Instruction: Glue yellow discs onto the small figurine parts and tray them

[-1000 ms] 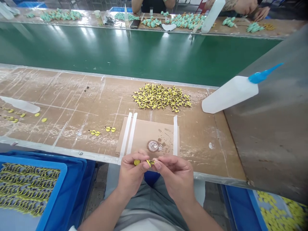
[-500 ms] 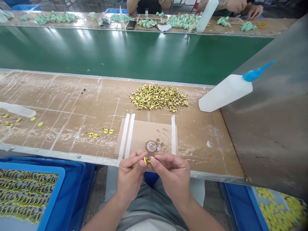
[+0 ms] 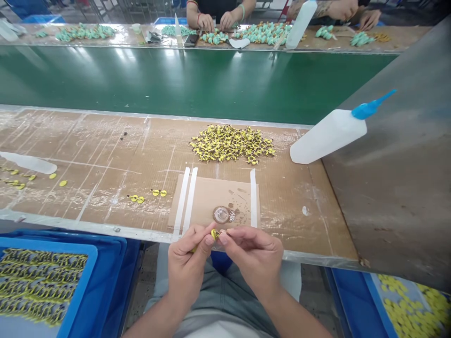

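My left hand (image 3: 190, 256) pinches a small round yellow piece (image 3: 214, 234) between thumb and forefinger, just over the table's near edge. My right hand (image 3: 255, 253) has its thumb and forefinger closed at the same spot, on a tiny dark-and-yellow part (image 3: 220, 234) that touches the round piece; the fingers hide most of it. Right beyond the hands, a small clear dish (image 3: 221, 214) with wet-looking spots beside it rests on a taped cardboard sheet (image 3: 204, 197). Farther back lies a heap of small yellow-and-black parts (image 3: 232, 143).
A white squeeze bottle with a blue nozzle (image 3: 329, 136) leans by a metal panel (image 3: 394, 164) at right. Finished-looking yellow pairs (image 3: 159, 193) lie at left. Blue trays (image 3: 95, 263) flank me. Across the green belt (image 3: 158, 80), co-workers' hands (image 3: 216, 21) handle mint-green pieces.
My hands stay together at the same spot, the yellow round piece turning slightly between the fingers. Across the belt, a co-worker's hands have come down to the table.
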